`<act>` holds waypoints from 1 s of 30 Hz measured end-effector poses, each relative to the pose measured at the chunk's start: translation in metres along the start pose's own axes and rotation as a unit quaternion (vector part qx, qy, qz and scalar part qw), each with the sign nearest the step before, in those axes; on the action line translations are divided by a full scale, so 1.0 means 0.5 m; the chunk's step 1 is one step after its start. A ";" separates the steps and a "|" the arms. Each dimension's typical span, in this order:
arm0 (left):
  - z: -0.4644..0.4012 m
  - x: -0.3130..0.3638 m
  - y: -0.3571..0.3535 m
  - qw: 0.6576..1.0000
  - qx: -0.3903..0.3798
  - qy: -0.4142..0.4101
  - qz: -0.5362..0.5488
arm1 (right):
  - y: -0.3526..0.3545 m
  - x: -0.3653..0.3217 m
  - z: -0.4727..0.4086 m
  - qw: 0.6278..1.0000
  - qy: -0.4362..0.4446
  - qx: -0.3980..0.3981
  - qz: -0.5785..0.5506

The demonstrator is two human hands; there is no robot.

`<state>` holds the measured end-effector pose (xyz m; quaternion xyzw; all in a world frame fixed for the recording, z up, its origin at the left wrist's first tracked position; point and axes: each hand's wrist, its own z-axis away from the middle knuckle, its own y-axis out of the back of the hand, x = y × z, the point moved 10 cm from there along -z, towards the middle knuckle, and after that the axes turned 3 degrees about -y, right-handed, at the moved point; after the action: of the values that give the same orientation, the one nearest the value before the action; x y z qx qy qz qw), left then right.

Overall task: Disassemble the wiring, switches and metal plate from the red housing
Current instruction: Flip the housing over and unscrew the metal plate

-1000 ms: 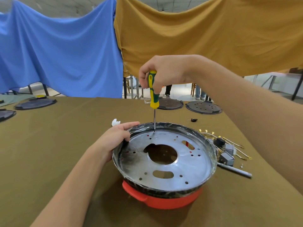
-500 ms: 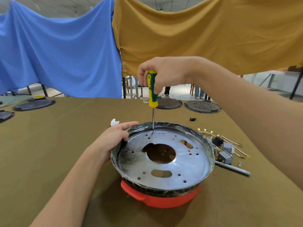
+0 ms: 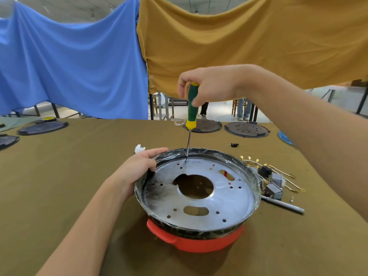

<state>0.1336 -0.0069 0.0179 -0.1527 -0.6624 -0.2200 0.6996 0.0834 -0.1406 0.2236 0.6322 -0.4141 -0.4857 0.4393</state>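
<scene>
While the right hand [image 3: 209, 84] is up high, its fingers are curled round the top of a green and yellow screwdriver with a thin metal shaft [image 3: 191, 108], and the thumb presses the handle from the near side. The screwdriver stands almost straight up. Its tip goes down to a small screw spot at the far edge of the round silver metal plate with many holes [image 3: 199, 196], well below those fingers.

The left hand [image 3: 137, 170] holds the left rim of the dark round pan wrapped in clear plastic film [image 3: 256, 188]. Its thumb lies along the top of the rim and points toward the screwdriver tip, which is near the thumb's end. The other fingers curl over the rim's edge, and I cannot tell how their ends lie.

The silver plate sits inside the dark pan, just right of the left hand's fingers. The red plastic housing with a side handle [image 3: 199, 244] is under the pan, lower than both hands and closest to the person.

Right of the pan, far from the left fingers, lies a heap of grey switches and wires with gold ends [image 3: 272, 182] on the brown cloth table [image 3: 59, 176]. A grey pen [image 3: 284, 205] lies just beside the heap. A small white crumpled scrap [image 3: 139, 148] lies just behind the left thumb. Dark round plates [image 3: 247, 129] sit at the far edge of the table.
</scene>
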 end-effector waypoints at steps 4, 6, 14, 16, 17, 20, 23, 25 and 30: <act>-0.001 -0.001 0.001 1.000 0.002 -0.001 -0.001 | -0.012 0.013 -0.007 0.999 -0.027 0.006 0.036; -0.001 0.000 0.000 1.000 0.001 -0.002 -0.001 | -0.010 0.036 -0.014 0.981 -0.080 0.040 0.170; 0.003 0.004 0.000 1.000 0.003 -0.001 -0.003 | -0.007 0.023 -0.005 0.998 0.010 0.018 -0.063; 0.004 0.005 -0.001 1.000 0.004 -0.001 -0.003 | -0.010 0.024 -0.005 0.998 0.006 0.015 -0.060; 0.005 0.005 -0.001 1.000 0.004 -0.001 -0.005 | -0.010 0.026 -0.007 0.999 -0.007 0.025 -0.028; 0.007 0.005 -0.003 1.000 0.005 -0.001 -0.004 | 0.007 0.047 -0.012 0.985 -0.080 0.086 0.126; 0.007 0.004 -0.004 1.000 0.005 0.001 0.003 | 0.004 0.045 -0.017 0.986 -0.052 0.100 0.121; 0.008 0.005 -0.004 1.000 0.005 0.001 0.005 | -0.004 0.033 -0.014 0.997 -0.009 0.066 0.035; 0.009 0.006 -0.006 1.000 0.003 0.004 0.005 | -0.008 0.035 -0.008 0.995 -0.003 0.035 -0.097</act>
<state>0.1286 -0.0074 0.0211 -0.1528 -0.6598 -0.2150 0.7036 0.0908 -0.1557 0.2159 0.6831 -0.3692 -0.5127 0.3664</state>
